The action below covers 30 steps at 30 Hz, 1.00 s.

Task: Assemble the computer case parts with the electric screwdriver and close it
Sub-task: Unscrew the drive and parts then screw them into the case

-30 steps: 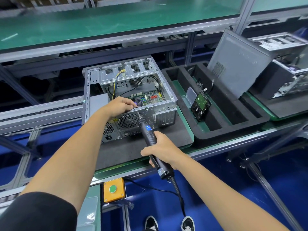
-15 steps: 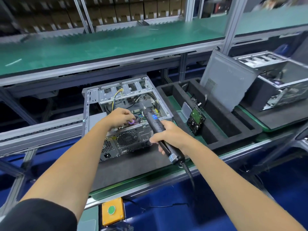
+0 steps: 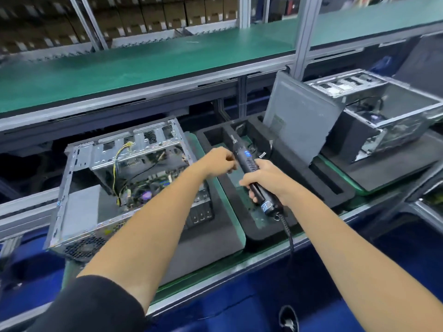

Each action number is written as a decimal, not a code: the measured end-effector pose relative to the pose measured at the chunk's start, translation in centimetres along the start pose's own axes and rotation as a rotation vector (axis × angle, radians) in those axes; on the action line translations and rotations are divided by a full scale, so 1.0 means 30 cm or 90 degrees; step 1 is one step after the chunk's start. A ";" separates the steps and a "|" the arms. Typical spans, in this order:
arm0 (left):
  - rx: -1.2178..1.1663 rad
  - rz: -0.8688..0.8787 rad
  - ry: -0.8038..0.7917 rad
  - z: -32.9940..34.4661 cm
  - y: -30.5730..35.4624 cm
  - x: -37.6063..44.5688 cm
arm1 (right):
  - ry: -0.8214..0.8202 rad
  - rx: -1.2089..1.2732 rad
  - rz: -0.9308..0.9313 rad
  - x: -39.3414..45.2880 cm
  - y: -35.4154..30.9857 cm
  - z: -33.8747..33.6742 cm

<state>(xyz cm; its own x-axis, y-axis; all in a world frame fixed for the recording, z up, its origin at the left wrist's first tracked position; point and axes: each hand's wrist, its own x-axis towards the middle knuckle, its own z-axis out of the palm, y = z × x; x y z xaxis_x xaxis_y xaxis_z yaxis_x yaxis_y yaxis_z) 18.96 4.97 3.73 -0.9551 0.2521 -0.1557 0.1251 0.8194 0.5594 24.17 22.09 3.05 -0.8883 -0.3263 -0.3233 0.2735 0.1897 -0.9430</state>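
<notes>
From the head camera, looking down over both bare forearms, the open grey metal computer case (image 3: 124,185) lies on its side on a dark foam pad (image 3: 203,238) at the left, its top side uncovered so that the green circuit board, the yellow and black wires and the drive cage show inside; the right hand (image 3: 262,180) has its fingers wrapped round the black pen-shaped electric screwdriver (image 3: 251,172), which points up and away with its bit in the air above the black foam parts tray (image 3: 330,188), clear of the case and touching no screw; its coiled black cable (image 3: 288,236) hangs down past the bench edge; the left hand (image 3: 219,164) sits just beside the tool's upper barrel with its fingers curled in, and whether they pinch a small screw or nothing I cannot tell, the blur hiding it; the flat grey metal side panel (image 3: 302,125) stands leaning upright in the far slot of the tray, well apart from the case, so closing is not yet done; a second open metal case (image 3: 383,113) rests on its own dark pad at the right, and a green-topped shelf (image 3: 143,65) runs across above; to my eye the work is somewhere in the middle: the inner parts look seated, yet the panel must still be fetched, laid over the opening and screwed down, and any remaining screws inside cannot be counted from here.
</notes>
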 end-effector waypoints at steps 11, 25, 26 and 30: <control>0.215 -0.164 -0.148 0.427 -0.021 0.305 | -0.054 0.017 0.057 0.300 0.137 -0.373; 0.569 -0.167 -0.250 0.703 -0.070 0.383 | -0.120 0.034 0.089 0.422 0.196 -0.466; 0.567 -0.166 -0.258 0.706 -0.069 0.384 | -0.121 0.037 0.091 0.426 0.200 -0.465; 0.542 -0.161 -0.269 0.699 -0.076 0.398 | -0.127 0.038 0.097 0.429 0.212 -0.457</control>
<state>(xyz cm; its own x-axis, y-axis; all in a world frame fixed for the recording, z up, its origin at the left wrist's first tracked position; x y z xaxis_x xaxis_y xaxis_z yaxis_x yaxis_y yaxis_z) 12.90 16.92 -16.48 -0.8263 0.0465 -0.5613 0.2410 0.9299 -0.2777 9.41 31.80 -6.01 -0.7467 -0.4749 -0.4657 0.4251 0.1978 -0.8833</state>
